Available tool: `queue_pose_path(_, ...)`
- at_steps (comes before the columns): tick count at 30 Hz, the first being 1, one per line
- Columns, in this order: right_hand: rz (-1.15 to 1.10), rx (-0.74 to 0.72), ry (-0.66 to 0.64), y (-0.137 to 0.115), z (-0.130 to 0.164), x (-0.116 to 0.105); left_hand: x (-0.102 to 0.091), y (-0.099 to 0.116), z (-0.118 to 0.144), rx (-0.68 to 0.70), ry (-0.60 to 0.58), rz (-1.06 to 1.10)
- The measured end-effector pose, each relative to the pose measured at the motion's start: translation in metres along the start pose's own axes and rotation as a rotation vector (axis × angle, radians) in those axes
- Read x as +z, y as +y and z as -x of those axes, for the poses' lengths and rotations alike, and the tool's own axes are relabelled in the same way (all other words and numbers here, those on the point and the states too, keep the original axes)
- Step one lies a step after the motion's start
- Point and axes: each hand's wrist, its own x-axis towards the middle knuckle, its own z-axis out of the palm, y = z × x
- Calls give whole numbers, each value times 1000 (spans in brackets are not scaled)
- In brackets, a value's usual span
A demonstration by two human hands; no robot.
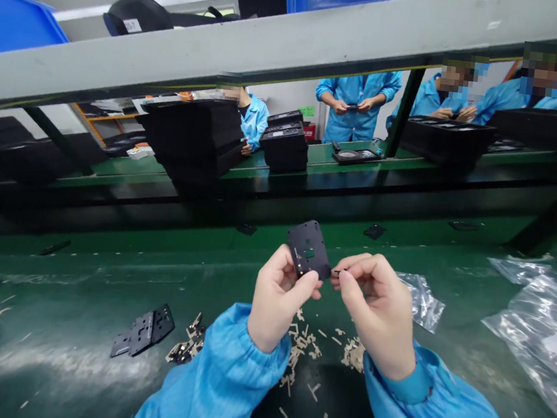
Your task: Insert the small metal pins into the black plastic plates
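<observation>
My left hand [276, 297] holds a small black plate with cut-outs [308, 247] upright above the green bench, thumb against its lower edge. My right hand [375, 304] is pinched on a tiny dark part [338, 271] right beside the plate's lower right corner. Both arms wear blue sleeves. Below my hands lie several small pale metal clips [303, 349] scattered on the bench.
Two flat black plates [144, 331] and a pile of dark clips [186, 347] lie at lower left. Clear plastic bags [539, 329] sit at right, a smaller one [422, 299] behind my right hand. Stacked black trays [193, 139] and several people in blue coats stand beyond the conveyor.
</observation>
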Motion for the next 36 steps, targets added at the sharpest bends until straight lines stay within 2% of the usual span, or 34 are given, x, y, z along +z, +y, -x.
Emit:
queue_pose_path(4, 57, -40, 25, -8, 4, 4, 3, -2, 9, 97, 51, -105)
queue_pose_path(9, 106, -98, 29, -6, 5, 5, 2, -7, 16, 208, 96, -272)
queue_pose_path(18, 125, -135, -1, -6, 6, 4, 0, -12, 19, 342, 106, -403)
queue_pose_path(21, 82, -99, -30, -9, 6, 3, -1, -10, 18, 381, 101, -423)
queue_pose_path(29, -138, 120, -143, -11, 1, -3, -2, -7, 18, 444, 77, -444)
queue_pose_path(36, -181, 161, -148, -12, 3, -2, -2, -6, 18, 473, 67, -430)
